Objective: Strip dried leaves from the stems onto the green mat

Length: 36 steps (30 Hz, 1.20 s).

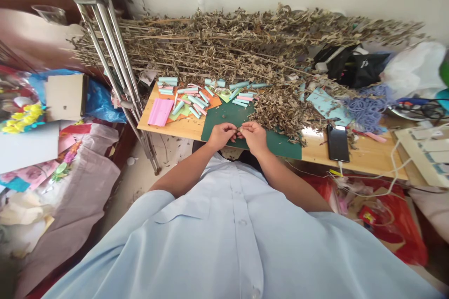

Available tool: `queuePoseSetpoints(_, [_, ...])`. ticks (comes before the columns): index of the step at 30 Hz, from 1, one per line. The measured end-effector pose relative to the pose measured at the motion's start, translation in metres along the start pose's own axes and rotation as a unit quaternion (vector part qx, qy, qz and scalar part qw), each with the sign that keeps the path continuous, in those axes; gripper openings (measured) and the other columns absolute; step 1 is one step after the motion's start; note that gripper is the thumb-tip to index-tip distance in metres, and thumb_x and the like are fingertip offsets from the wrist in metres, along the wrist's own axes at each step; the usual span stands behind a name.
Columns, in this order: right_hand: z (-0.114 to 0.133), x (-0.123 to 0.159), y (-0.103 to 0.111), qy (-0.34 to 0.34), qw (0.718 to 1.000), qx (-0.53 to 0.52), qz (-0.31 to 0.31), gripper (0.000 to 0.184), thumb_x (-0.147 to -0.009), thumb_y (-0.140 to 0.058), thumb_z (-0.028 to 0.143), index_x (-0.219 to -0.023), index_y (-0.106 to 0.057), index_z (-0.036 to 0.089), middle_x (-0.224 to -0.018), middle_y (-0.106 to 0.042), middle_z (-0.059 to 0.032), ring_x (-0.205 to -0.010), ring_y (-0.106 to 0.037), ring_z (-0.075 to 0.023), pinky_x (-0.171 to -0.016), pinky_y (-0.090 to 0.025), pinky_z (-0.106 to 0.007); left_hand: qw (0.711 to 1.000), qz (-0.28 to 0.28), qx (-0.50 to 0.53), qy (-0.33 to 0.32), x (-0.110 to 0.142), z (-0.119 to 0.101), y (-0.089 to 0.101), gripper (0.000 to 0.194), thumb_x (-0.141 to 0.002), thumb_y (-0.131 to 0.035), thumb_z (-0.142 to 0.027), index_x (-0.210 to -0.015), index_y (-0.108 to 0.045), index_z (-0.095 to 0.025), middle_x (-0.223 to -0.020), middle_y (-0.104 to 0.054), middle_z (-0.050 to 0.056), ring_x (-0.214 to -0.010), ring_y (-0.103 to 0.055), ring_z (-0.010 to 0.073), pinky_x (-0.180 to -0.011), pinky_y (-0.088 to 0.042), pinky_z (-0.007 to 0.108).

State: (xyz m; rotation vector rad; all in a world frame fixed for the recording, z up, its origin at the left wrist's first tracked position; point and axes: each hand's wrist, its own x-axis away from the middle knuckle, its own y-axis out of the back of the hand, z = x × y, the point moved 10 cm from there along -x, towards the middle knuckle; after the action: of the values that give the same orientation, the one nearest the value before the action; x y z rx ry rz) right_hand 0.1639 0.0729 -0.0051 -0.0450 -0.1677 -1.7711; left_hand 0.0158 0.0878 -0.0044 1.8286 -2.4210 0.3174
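Note:
My left hand and my right hand meet above a green cutting mat, pinching a small, thin brownish item between their fingertips. It is too small to identify. Beyond the hands lie several rolled paper strips in pale blue and pink, on orange and green paper sheets. A folded pink paper lies to their left. A heap of dried leafy stems lies to the right of the mat, and a long bundle of them stretches behind.
The wooden table holds a black smartphone on a cable, blue yarn and a light blue sheet. Metal crutches lean at the left. A bed with cloth and papers lies further left; a red plastic bag sits below right.

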Motion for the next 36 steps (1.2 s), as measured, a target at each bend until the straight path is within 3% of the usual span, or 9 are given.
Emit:
queuePoseSetpoints(6, [0.0, -0.002, 0.003, -0.002, 1.0, 0.01, -0.005, 0.029, -0.071, -0.072, 0.037, -0.094, -0.061, 0.022, -0.082, -0.074, -0.0034, -0.07, -0.072, -0.021, -0.063, -0.061, -0.036, 1.0, 0.014, 0.011, -0.008, -0.001, 0.004, -0.001, 0.017, -0.08, -0.071, -0.026, -0.088, -0.068, -0.011, -0.064, -0.067, 0.001, -0.053, -0.063, 0.0101, -0.056, -0.054, 0.023])
queuePoseSetpoints(13, [0.033, 0.012, -0.003, 0.147, 0.974, 0.169, 0.047, 0.016, -0.086, -0.06, 0.029, -0.1, -0.068, 0.025, -0.097, -0.076, -0.0038, -0.088, -0.074, -0.0214, -0.084, -0.06, -0.038, 0.999, 0.012, 0.02, -0.023, -0.003, 0.002, -0.003, 0.015, -0.078, -0.072, -0.022, -0.084, -0.064, -0.012, -0.063, -0.066, 0.001, -0.053, -0.064, 0.0119, -0.053, -0.054, 0.023])
queuePoseSetpoints(17, [0.04, 0.015, -0.003, 0.177, 0.959, 0.212, 0.06, 0.018, -0.087, -0.061, 0.027, -0.103, -0.068, 0.026, -0.099, -0.077, -0.0035, -0.091, -0.075, -0.0221, -0.088, -0.059, -0.038, 0.999, 0.014, 0.022, -0.022, -0.003, 0.0, -0.004, 0.018, -0.077, -0.074, -0.022, -0.087, -0.063, -0.012, -0.063, -0.065, 0.0, -0.053, -0.064, 0.0112, -0.052, -0.054, 0.022])
queuePoseSetpoints(25, [0.028, 0.007, -0.001, 0.14, 0.972, 0.185, 0.042, 0.02, -0.083, -0.063, 0.027, -0.103, -0.067, 0.025, -0.094, -0.077, -0.0036, -0.086, -0.074, -0.0216, -0.084, -0.06, -0.038, 0.999, 0.019, -0.025, -0.006, 0.001, -0.002, -0.008, 0.016, -0.081, -0.069, -0.019, -0.094, -0.07, -0.01, -0.062, -0.066, 0.0, -0.05, -0.061, 0.0093, -0.051, -0.052, 0.02])
queuePoseSetpoints(30, [0.006, 0.002, -0.003, 0.027, 0.997, 0.044, 0.05, 0.026, -0.076, -0.071, 0.037, -0.096, -0.063, 0.023, -0.082, -0.075, -0.0024, -0.07, -0.073, -0.0202, -0.068, -0.063, -0.036, 0.999, 0.007, -0.029, -0.017, 0.002, -0.002, -0.006, 0.009, -0.082, -0.067, -0.019, -0.086, -0.069, -0.011, -0.061, -0.064, 0.0, -0.05, -0.061, 0.009, -0.049, -0.051, 0.019])
queuePoseSetpoints(33, [-0.004, 0.002, -0.002, -0.039, 0.998, -0.03, 0.033, 0.03, -0.07, -0.076, 0.037, -0.092, -0.062, 0.022, -0.074, -0.073, -0.0006, -0.063, -0.072, -0.0197, -0.061, -0.063, -0.034, 1.0, 0.007, -0.019, -0.02, 0.001, -0.001, -0.005, 0.01, -0.082, -0.067, -0.02, -0.086, -0.068, -0.012, -0.062, -0.064, -0.001, -0.05, -0.061, 0.0087, -0.05, -0.051, 0.019])
queuePoseSetpoints(36, [-0.006, 0.004, 0.001, -0.06, 0.996, -0.069, 0.006, 0.031, -0.068, -0.079, 0.035, -0.09, -0.062, 0.021, -0.071, -0.072, 0.0, -0.063, -0.072, -0.019, -0.06, -0.062, -0.033, 1.0, 0.008, -0.011, -0.025, 0.0, 0.001, -0.005, 0.015, -0.083, -0.069, -0.025, -0.089, -0.069, -0.012, -0.063, -0.065, -0.001, -0.051, -0.061, 0.0085, -0.052, -0.052, 0.02])
